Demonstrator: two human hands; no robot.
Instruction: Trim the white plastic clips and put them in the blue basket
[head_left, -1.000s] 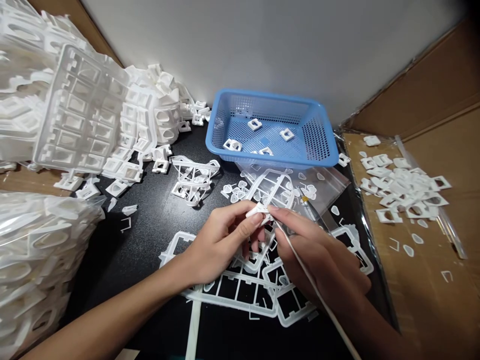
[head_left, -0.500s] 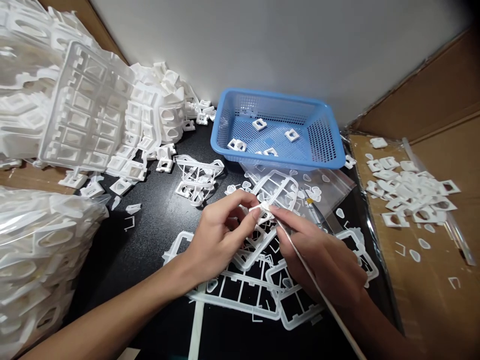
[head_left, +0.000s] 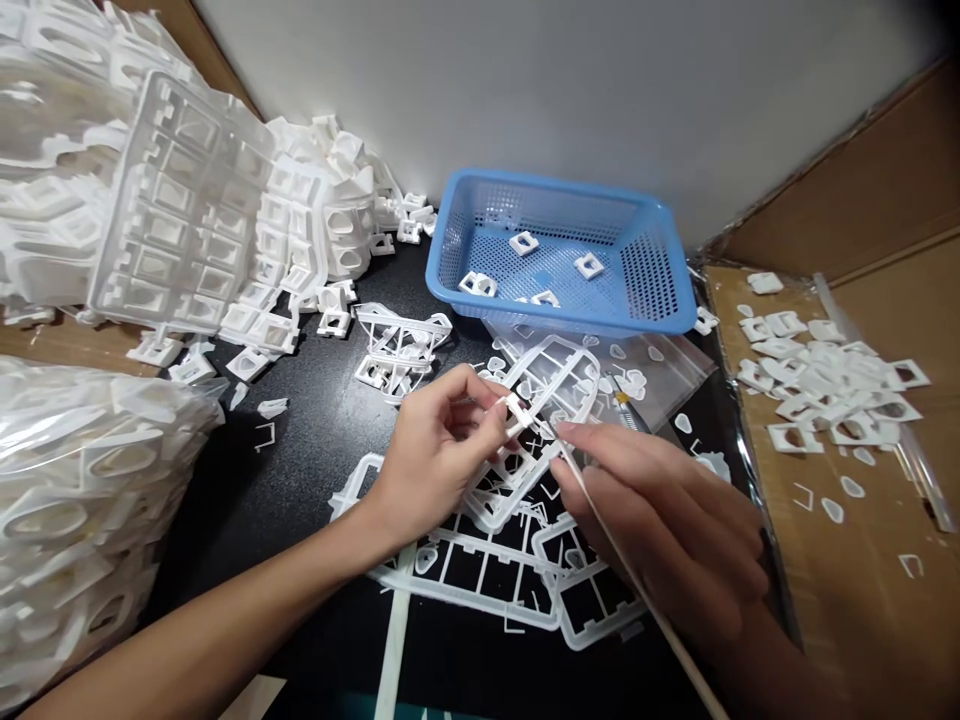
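My left hand (head_left: 442,450) pinches a small white plastic piece (head_left: 516,414) between thumb and fingers, over the middle of the black table. Close to its right, my right hand (head_left: 660,510) grips a long thin pale stick (head_left: 619,560). The stick runs from the fingertips down to the bottom edge, and its tip is near the piece, though I cannot tell whether they touch. Beneath both hands lie white plastic sprue frames (head_left: 487,597), overlapping, with small clear offcuts among them. A metal-barrelled tool with a yellow band (head_left: 624,402) lies behind my right hand.
A blue perforated basket (head_left: 562,322) at the back holds several white pieces. Full sprues and a stuffed plastic bag (head_left: 90,500) crowd the left side. On the right, white pieces (head_left: 832,380) are heaped on cardboard. A tangled white frame (head_left: 405,345) lies left of centre.
My right hand and the stick's tip have moved slightly right, away from the white piece. The piece has turned in my left hand's fingers. The view has shifted a little.
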